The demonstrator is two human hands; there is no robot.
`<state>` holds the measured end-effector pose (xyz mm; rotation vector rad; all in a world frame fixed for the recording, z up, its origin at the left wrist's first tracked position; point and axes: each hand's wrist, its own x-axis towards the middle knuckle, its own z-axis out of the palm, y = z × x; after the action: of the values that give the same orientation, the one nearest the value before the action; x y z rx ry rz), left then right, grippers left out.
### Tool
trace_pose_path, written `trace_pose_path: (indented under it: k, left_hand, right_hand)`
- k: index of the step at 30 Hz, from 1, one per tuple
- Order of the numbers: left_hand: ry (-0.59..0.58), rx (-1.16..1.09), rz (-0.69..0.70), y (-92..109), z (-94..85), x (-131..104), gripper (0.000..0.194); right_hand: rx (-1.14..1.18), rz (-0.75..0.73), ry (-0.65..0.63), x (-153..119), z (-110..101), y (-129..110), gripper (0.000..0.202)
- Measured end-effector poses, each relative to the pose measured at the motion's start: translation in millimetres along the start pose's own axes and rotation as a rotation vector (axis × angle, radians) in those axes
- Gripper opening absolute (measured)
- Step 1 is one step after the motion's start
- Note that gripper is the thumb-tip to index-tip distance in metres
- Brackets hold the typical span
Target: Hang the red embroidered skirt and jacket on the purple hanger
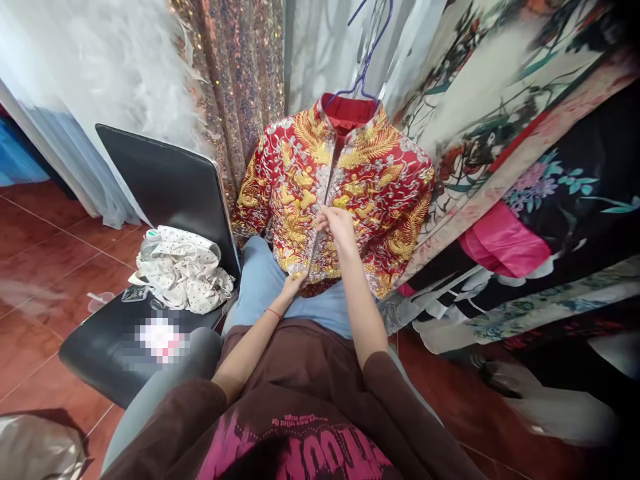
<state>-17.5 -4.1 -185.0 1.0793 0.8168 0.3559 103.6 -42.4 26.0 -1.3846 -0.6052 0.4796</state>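
A red jacket (300, 180) with gold and silver embroidery hangs upright in front of me on a purple hanger (364, 77), its lower edge by my knees. My left hand (295, 283) grips the jacket's front edge near the hem. Higher up on the front opening, my right hand (336, 223) is closed in a pinch at the middle of the jacket. What sits between the right fingertips is too small to make out; a zipper pull there cannot be confirmed. The collar is parted at the top, showing the red lining.
To my left stands a black chair (165, 187) with a crumpled white dotted cloth (183, 267) on its seat. Hanging garments (525, 173) crowd the right side. A sequined curtain (245, 73) hangs behind the jacket. A bag (40, 443) lies on the tiled floor.
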Motion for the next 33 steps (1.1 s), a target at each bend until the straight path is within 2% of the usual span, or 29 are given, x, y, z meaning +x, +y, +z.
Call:
trace_pose_path:
  k: [1,3,4,6,8,10,12,14,17,20,23,26,30,33]
  left_hand:
    - [-0.028,0.069,-0.042,8,-5.3,-5,0.047]
    - [-0.027,0.317,-0.027,34,-13.2,-17,0.041]
    - [0.004,0.518,0.059,51,-14.2,-23,0.038]
    - [0.143,0.9,0.377,91,-8.4,-33,0.033]
    - [0.211,1.023,0.651,130,6.0,-36,0.026]
    - [0.26,1.105,0.799,159,23.1,-33,0.024]
    - [0.251,1.191,0.821,175,36.9,-24,0.026]
    - [0.203,1.268,0.783,177,44.4,-15,0.029]
    - [0.175,1.312,0.744,168,46.5,-7,0.032]
    - [0.266,1.254,0.751,164,44.6,-4,0.029]
    - [0.357,1.206,0.815,172,43.9,0,0.026]
    - [0.279,1.232,0.862,183,46.7,6,0.026]
    - [0.221,1.265,0.818,188,55.4,7,0.031]
    - [0.238,1.299,0.786,188,62.4,4,0.036]
  right_hand:
    - [-0.008,-0.01,-0.036,2,2,-8,0.039]
    - [-0.009,-0.009,-0.082,0,4,-12,0.039]
    - [-0.003,-0.014,-0.085,-3,5,-10,0.039]
    - [0.016,-0.035,-0.073,-8,6,-1,0.036]
    - [0.04,-0.052,-0.061,-9,6,9,0.035]
    - [0.064,-0.059,-0.066,-8,7,15,0.035]
    - [0.077,-0.054,-0.075,-4,7,18,0.035]
    - [0.082,-0.032,-0.072,0,7,20,0.032]
    - [0.092,0.0,-0.034,3,7,23,0.022]
    - [0.101,-0.037,-0.034,2,7,26,0.017]
    - [0.109,-0.068,-0.079,-1,7,27,0.017]
    - [0.124,-0.062,-0.04,2,9,22,0.016]
    - [0.103,-0.084,0.041,27,16,-11,0.015]
    - [0.09,-0.202,0.091,59,25,-48,0.017]
